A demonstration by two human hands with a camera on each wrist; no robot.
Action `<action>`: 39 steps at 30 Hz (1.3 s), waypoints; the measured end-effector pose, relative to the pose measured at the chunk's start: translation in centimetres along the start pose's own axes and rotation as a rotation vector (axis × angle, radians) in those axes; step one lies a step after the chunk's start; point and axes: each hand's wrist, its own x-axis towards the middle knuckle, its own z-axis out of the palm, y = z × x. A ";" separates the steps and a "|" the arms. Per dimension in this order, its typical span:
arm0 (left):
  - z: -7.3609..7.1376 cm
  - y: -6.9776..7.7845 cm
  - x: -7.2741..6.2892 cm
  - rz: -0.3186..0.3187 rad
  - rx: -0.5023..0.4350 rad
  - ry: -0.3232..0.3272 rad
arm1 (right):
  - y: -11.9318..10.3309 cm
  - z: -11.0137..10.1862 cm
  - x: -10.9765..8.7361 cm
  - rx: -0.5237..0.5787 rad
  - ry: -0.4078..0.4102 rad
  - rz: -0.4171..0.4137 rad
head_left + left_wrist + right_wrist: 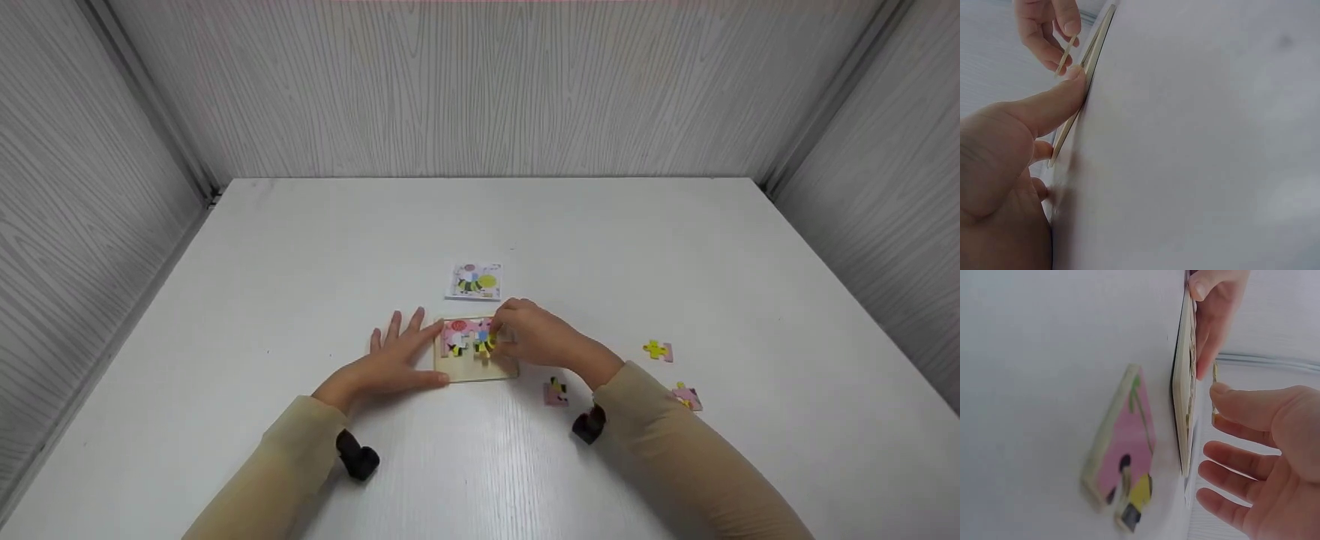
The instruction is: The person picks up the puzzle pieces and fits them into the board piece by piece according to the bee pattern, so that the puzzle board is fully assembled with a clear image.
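Our right hand (540, 332) pinches a piece (1066, 55), likely light, stiff, best edge-held, above the board (469, 370) our splayed left hand (395, 364) touches.

Left sleeve (262, 480) and right sleeve (694, 450) are long, plain beige, each ending at the wrist, the right lightly creased along the forearm, with a small black block (361, 463) jutting beside the left cuff (311, 420), a similar black fitting (589, 427) by the right, both hands bare.
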 end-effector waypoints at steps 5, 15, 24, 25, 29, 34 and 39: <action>-0.1 -0.1 -0.1 0.016 -0.007 -0.003 | -0.4 0.3 0.7 -0.018 0.003 -0.033; -0.1 0.0 -0.1 0.016 -0.012 -0.003 | -1.0 0.8 1.6 -0.078 -0.060 0.063; 0.0 -0.1 0.0 0.019 -0.007 0.002 | -1.3 0.8 1.9 -0.107 -0.064 0.057; 0.0 0.0 0.0 0.019 -0.006 0.000 | -1.3 0.8 1.9 -0.109 -0.065 0.057; 0.0 -0.1 0.0 0.018 0.000 0.001 | -1.4 0.8 1.9 -0.120 -0.061 0.054; -0.1 0.0 0.0 0.016 -0.002 0.004 | -1.1 1.1 2.0 -0.121 -0.042 0.046; -0.1 0.1 0.0 0.007 -0.002 0.002 | -1.3 1.2 2.2 -0.112 -0.072 0.092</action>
